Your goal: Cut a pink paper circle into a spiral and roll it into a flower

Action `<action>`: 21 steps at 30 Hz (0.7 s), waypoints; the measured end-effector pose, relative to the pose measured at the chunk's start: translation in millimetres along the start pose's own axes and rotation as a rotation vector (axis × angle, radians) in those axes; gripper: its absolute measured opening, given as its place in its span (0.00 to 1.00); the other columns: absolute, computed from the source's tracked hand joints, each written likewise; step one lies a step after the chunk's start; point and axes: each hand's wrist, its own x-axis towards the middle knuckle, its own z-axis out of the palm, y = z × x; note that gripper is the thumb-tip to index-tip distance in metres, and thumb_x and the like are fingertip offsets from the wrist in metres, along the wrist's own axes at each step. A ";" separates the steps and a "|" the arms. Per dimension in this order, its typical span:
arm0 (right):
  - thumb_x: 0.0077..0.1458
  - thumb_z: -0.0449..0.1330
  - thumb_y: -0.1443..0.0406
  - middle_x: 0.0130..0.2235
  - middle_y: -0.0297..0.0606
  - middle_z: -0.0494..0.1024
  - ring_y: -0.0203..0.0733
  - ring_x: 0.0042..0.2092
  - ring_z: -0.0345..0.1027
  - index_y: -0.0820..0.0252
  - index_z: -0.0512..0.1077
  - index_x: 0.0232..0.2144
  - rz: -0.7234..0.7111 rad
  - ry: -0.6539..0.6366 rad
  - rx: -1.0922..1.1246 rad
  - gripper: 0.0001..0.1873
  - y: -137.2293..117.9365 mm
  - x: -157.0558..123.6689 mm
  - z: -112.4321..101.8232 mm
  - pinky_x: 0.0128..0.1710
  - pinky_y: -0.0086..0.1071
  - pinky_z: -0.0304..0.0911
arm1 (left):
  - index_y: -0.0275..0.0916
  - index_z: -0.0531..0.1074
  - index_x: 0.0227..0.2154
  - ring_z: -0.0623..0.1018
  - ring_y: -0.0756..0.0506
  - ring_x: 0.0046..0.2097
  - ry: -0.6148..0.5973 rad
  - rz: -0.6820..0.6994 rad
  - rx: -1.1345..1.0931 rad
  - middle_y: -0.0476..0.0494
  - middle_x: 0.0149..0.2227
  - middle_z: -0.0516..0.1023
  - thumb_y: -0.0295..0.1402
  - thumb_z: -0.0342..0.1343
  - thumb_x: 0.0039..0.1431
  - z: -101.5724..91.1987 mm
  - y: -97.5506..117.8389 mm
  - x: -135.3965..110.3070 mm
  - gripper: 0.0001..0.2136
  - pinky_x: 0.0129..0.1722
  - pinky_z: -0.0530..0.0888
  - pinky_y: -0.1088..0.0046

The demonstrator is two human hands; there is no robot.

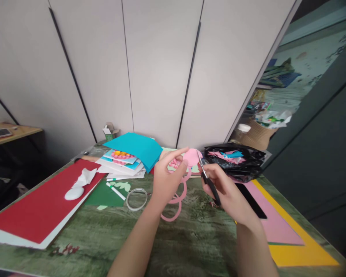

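My left hand (168, 175) pinches a pink paper circle (192, 157) by its left edge, between thumb and forefinger. In my right hand (223, 188) is a pair of scissors (210, 185) with black handles, fingers wrapped round them. The scissor blades point up and away and meet the circle's right edge. Below the circle, several pink paper rings (171, 220) hang or lie in a chain above the table; my left hand hides part of them. Behind my left hand lies a pale sheet with pink paper flowers (173, 164), partly covered.
At left lie red paper (43, 204), a white oval object (74, 193), green paper (99, 194), a marker (115, 191) and a tape roll (136, 199). Blue card (135, 146) tops a stack. At right are a black bag (250, 163) of scraps, a phone (251, 201) and yellow paper (302, 254).
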 end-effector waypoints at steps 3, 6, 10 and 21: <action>0.56 0.53 0.64 0.29 0.29 0.59 0.34 0.29 0.51 0.51 0.59 0.45 -0.006 0.002 -0.007 0.13 1.3 0.3 0.2 0.30 0.26 0.53 | 0.45 0.74 0.43 0.70 0.47 0.40 0.016 0.004 -0.005 0.47 0.33 0.74 0.25 0.54 0.52 0.8 0.3 0.0 0.15 0.45 0.66 0.68; 0.57 0.53 0.63 0.30 0.29 0.60 0.34 0.30 0.53 0.51 0.59 0.45 -0.011 0.003 0.001 0.13 1.8 0.1 0.7 0.30 0.27 0.54 | 0.45 0.74 0.43 0.70 0.47 0.39 0.046 0.012 -0.005 0.47 0.32 0.73 0.25 0.54 0.51 1.3 1.7 -0.3 0.16 0.45 0.66 0.69; 0.58 0.52 0.63 0.30 0.30 0.59 0.33 0.29 0.53 0.52 0.59 0.46 0.002 -0.007 0.024 0.13 1.9 -1.3 0.9 0.28 0.25 0.54 | 0.43 0.74 0.43 0.70 0.47 0.39 0.089 0.013 -0.024 0.47 0.31 0.73 0.26 0.54 0.52 1.0 3.6 -0.7 0.15 0.44 0.67 0.69; 0.58 0.51 0.63 0.29 0.29 0.59 0.33 0.29 0.52 0.53 0.59 0.46 0.041 -0.070 0.016 0.13 -3.2 -3.7 -0.9 0.26 0.25 0.55 | 0.43 0.74 0.42 0.71 0.47 0.39 0.141 0.013 -0.046 0.45 0.34 0.73 0.29 0.55 0.53 -3.8 2.2 1.0 0.13 0.43 0.69 0.68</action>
